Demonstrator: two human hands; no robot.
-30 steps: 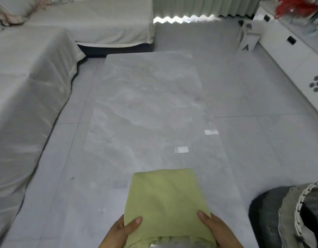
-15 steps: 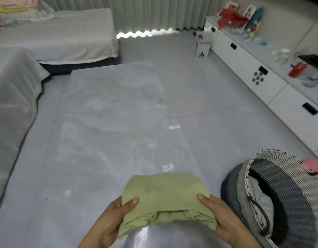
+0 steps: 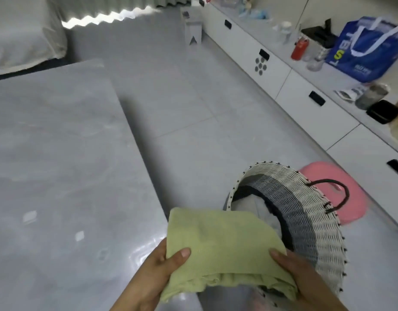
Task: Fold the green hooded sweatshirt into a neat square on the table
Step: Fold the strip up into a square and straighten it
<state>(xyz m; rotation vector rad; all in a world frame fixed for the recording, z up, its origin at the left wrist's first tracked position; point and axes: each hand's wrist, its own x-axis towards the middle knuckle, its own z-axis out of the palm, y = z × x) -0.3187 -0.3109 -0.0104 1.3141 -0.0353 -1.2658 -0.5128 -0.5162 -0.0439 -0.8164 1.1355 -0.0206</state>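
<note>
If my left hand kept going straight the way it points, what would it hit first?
The green hooded sweatshirt that it is gripping. Beyond that, the left hand points forward-right toward the woven basket on the floor, likely its near rim, though depth is unclear.

1. At 6 o'clock, the left hand shows only its thumb; its fingers are hidden under the folded sweatshirt, and the bottom edge cuts off its wrist.
2. At 5 o'clock, the right hand is the same: thumb on top, fingers hidden beneath, forearm cut off.
3. The sweatshirt hides the near rim of the basket; the pale cloth inside cannot be identified.
4. At 4 o'clock, a pink thing lies partly behind the basket; what it is cannot be told.
5. The left and bottom edges cut off the table.
6. At 2 o'clock, the blue bag is cut off by the right edge, and the small items beside it are blurred.
</note>
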